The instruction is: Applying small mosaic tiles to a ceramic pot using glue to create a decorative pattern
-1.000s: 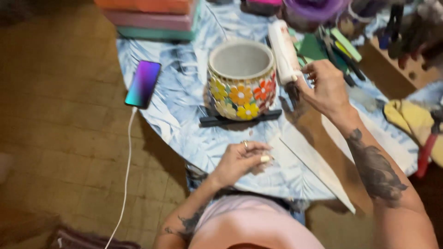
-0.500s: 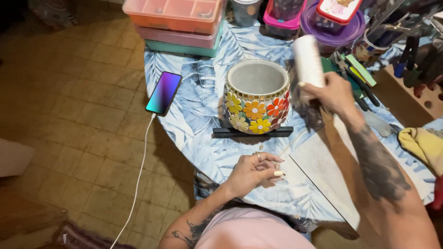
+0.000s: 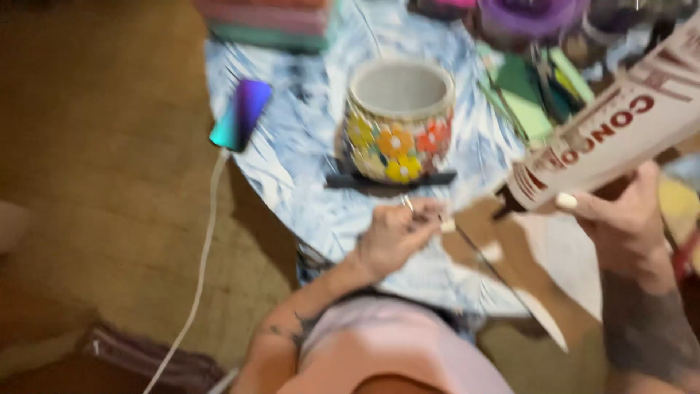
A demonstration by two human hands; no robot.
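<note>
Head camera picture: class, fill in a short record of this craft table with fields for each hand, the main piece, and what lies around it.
right hand: grips a white tube with a dark nozzle, held tilted above the table
left hand: rests on the table, fingertips pinching a small pale piece; too blurred to identify
pot: round, open top, covered with orange, red and yellow flower mosaic, standing on a dark flat base
phone: lies at the table's left edge, white cable plugged in
far side: stacked trays, purple bowl

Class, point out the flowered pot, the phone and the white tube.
Flowered pot [image 3: 397, 142]: head view, on its painted side.
Phone [image 3: 241, 114]: head view, middle of the screen.
White tube [image 3: 620, 135]: head view, on its body.
</note>
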